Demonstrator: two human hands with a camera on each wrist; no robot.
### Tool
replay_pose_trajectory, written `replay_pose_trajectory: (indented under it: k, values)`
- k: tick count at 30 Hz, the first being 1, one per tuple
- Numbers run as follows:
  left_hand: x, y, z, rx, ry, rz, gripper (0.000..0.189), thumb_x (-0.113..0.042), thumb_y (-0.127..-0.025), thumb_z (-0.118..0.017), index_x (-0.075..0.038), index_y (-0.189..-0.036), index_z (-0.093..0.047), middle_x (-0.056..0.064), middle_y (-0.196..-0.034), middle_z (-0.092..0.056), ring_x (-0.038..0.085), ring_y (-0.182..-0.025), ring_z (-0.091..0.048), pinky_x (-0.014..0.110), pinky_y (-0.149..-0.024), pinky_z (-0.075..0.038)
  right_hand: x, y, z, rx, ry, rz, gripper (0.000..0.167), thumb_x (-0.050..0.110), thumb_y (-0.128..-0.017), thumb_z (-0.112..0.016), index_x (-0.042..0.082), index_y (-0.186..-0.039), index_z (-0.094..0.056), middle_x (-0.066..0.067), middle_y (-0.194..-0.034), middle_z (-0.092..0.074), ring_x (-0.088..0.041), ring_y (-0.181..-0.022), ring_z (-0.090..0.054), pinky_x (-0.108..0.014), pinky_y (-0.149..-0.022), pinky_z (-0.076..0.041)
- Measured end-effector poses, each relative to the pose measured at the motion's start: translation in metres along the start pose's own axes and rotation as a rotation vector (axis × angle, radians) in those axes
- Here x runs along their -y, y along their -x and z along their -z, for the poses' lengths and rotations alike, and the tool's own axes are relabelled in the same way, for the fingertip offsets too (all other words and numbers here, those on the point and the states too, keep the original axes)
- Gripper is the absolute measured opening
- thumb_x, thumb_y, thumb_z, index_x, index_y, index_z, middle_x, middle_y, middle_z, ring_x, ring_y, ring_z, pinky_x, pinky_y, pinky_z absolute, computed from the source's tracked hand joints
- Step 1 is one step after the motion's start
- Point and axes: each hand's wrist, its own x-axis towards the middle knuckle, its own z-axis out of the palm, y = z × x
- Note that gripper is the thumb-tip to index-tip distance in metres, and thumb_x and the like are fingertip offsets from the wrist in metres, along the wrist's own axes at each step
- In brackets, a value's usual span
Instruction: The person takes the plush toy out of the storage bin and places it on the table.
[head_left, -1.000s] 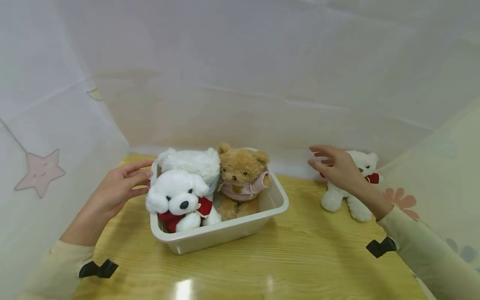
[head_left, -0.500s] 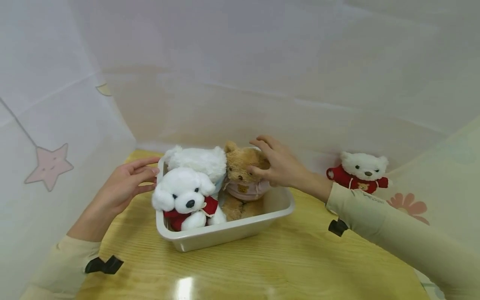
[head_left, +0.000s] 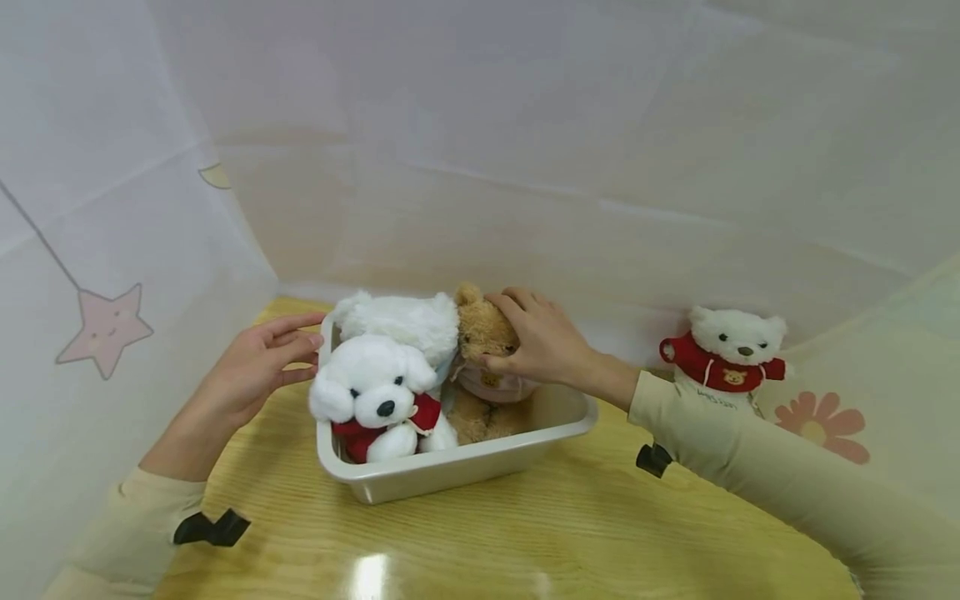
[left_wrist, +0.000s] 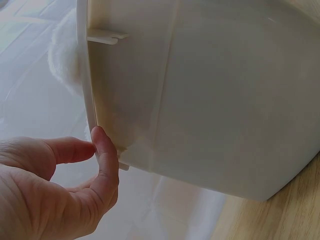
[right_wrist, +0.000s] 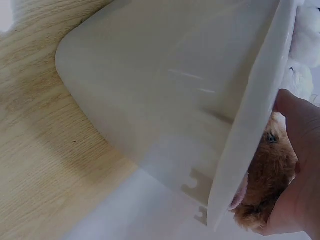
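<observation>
A pale plastic bin point(head_left: 465, 464) holds a white plush dog point(head_left: 375, 386) in red at its front left. Behind the dog is a fluffy white plush toy point(head_left: 405, 321), its face hidden. On the bin's right side sits a brown teddy bear point(head_left: 480, 417) in a pale pink top. My left hand point(head_left: 262, 367) pinches the bin's left rim between thumb and finger, clear in the left wrist view. My right hand point(head_left: 547, 342) grips the teddy bear's head, covering part of its face; the bear's brown fur point(right_wrist: 272, 170) shows under that hand in the right wrist view.
A white teddy bear point(head_left: 738, 337) in a red hoodie sits at the back right, partly behind my right sleeve point(head_left: 720, 442). Pale cloth walls point(head_left: 480, 167) surround the wooden table point(head_left: 450, 542) at the back and sides.
My right hand has left the white teddy bear at the right, moved left over the bin and closed round the brown bear's head. The left hand has stayed at the bin's rim.
</observation>
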Motion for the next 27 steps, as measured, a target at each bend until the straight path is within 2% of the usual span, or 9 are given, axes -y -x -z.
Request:
replay_pose_trajectory:
  k: [9, 17, 27]
  values:
    - [0.0, -0.001, -0.001, -0.011, 0.027, 0.002, 0.061, -0.025, -0.1, -0.07, 0.0, -0.15, -0.044, 0.004, -0.102, -0.066, 0.016, -0.089, -0.063, 0.032, -0.083, -0.058, 0.001, 0.004, -0.003, 0.003, -0.013, 0.009, 0.095, 0.049, -0.079, -0.081, 0.009, -0.155, -0.039, -0.017, -0.143, -0.046, -0.037, -0.126, -0.048, -0.061, -0.096, -0.044]
    - [0.0, 0.001, 0.0, -0.016, 0.022, 0.005, 0.061, -0.025, -0.101, -0.069, 0.0, -0.15, -0.044, 0.005, -0.104, -0.066, 0.016, -0.09, -0.063, 0.032, -0.084, -0.058, 0.001, 0.006, -0.006, -0.005, -0.044, 0.002, 0.106, 0.038, -0.072, -0.093, 0.012, -0.157, -0.036, -0.016, -0.147, -0.043, -0.036, -0.129, -0.045, -0.06, -0.096, -0.045]
    - [-0.001, 0.0, 0.0, -0.007, 0.029, 0.006, 0.061, -0.023, -0.102, -0.068, 0.001, -0.152, -0.042, 0.004, -0.102, -0.067, 0.016, -0.091, -0.063, 0.033, -0.085, -0.058, -0.006, 0.012, -0.003, -0.088, -0.161, 0.058, 0.093, 0.029, -0.073, -0.093, 0.012, -0.152, -0.046, -0.013, -0.143, -0.048, -0.032, -0.122, -0.052, -0.05, -0.089, -0.054]
